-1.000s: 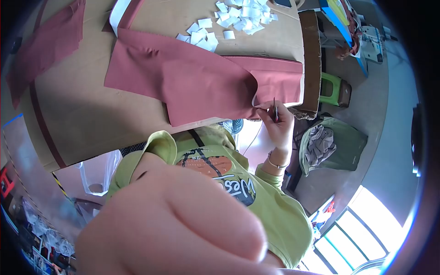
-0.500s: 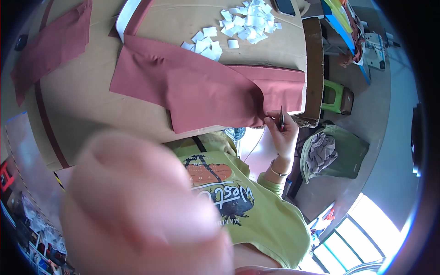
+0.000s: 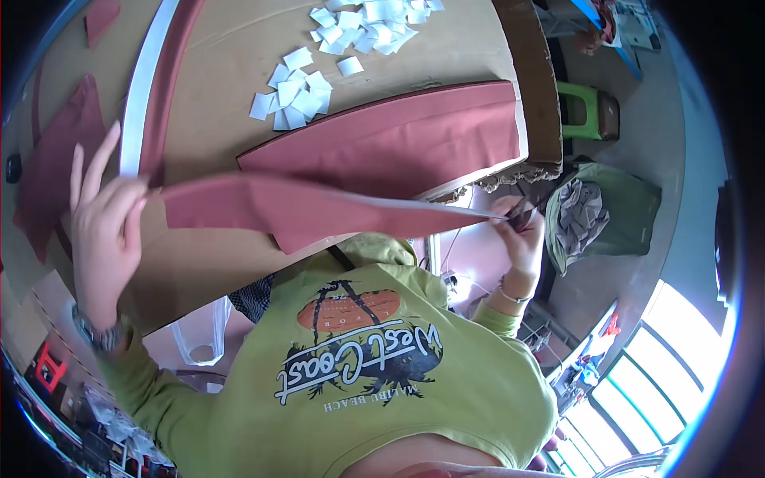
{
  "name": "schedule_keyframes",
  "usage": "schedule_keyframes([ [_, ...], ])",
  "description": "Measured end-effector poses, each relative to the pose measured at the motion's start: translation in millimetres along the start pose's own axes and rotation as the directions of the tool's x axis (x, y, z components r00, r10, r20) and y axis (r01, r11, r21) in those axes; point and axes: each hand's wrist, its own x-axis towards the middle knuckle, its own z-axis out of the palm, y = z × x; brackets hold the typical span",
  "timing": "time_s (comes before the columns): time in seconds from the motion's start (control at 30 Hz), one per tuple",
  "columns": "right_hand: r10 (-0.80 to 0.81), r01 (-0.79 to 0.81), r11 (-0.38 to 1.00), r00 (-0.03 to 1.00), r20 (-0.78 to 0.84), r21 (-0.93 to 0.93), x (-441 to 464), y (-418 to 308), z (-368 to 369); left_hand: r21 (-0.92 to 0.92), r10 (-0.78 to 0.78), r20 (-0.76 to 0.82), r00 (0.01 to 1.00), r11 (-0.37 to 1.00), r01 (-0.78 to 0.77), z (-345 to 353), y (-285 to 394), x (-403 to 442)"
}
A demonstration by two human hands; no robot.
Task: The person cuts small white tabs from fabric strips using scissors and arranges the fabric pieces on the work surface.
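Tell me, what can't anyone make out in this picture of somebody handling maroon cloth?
All in the head view:
- The dark tool's exact kind: partly hidden by the right hand.
- Whether the left hand grips the raised cloth's end: motion blur.
- How far the white pieces extend: cut off by the top edge.
- What the small black object at far left is: too small and dim.

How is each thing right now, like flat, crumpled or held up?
Lifted red cloth: stretched between left hand and right hand
Dark tool: in right hand; open or shut unclear
Curved red piece: laid out, slightly wrinkled
White pieces: loose, scattered
Grey cloth: crumpled
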Motion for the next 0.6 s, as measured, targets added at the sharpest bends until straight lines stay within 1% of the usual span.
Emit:
schedule_keyframes([
  [0.03, -0.004, 0.006, 0.998, 0.999, -0.046, 0.059, 1, 5, -5, -0.040, 0.025, -0.004, 1.000, 0.999, -0.026, -9, 9, -1],
  [0.07, 0.004, -0.001, 0.998, 0.999, -0.050, 0.057, 4, 6, -11, -0.045, 0.031, 0.001, 1.000, 0.999, -0.031, -13, 15, -1],
  [0.13, 0.145, -0.135, 0.988, 0.977, -0.155, 0.073, 15, 6, -21, -0.280, 0.046, 0.075, 0.996, 0.960, -0.023, -17, 25, 1],
  [0.2, 0.259, -0.249, 0.966, 0.944, -0.205, 0.073, 34, 15, -29, -0.459, -0.022, 0.130, 0.991, 0.885, 0.080, -4, 35, 8],
  [0.23, 0.260, -0.249, 0.965, 0.940, -0.219, 0.076, 46, 18, -29, -0.459, -0.008, 0.128, 0.992, 0.886, 0.067, 5, 39, 10],
  [0.3, 0.215, -0.205, 0.977, 0.918, -0.334, 0.064, 69, 24, -23, -0.496, -0.074, 0.167, 0.983, 0.855, 0.149, 21, 44, 17],
  [0.33, 0.163, -0.183, 0.983, 0.909, -0.384, -0.017, 79, 31, -22, -0.502, -0.053, 0.166, 0.985, 0.855, 0.130, 25, 44, 21],
  [0.37, 0.106, -0.164, 0.981, 0.899, -0.425, -0.101, 87, 36, -21, -0.531, -0.071, 0.168, 0.983, 0.834, 0.151, 29, 45, 24],
  [0.4, 0.108, -0.170, 0.980, 0.893, -0.436, -0.106, 92, 37, -20, -0.559, -0.094, 0.173, 0.980, 0.810, 0.176, 32, 46, 25],
  [0.47, 0.047, -0.160, 0.963, 0.892, -0.450, -0.218, 100, 34, -18, -0.609, -0.148, 0.194, 0.970, 0.756, 0.238, 35, 46, 24],
  [0.6, 0.047, -0.134, 0.974, 0.909, -0.414, -0.184, 96, 27, -27, -0.655, -0.101, 0.252, 0.963, 0.715, 0.246, 26, 43, 17],
])
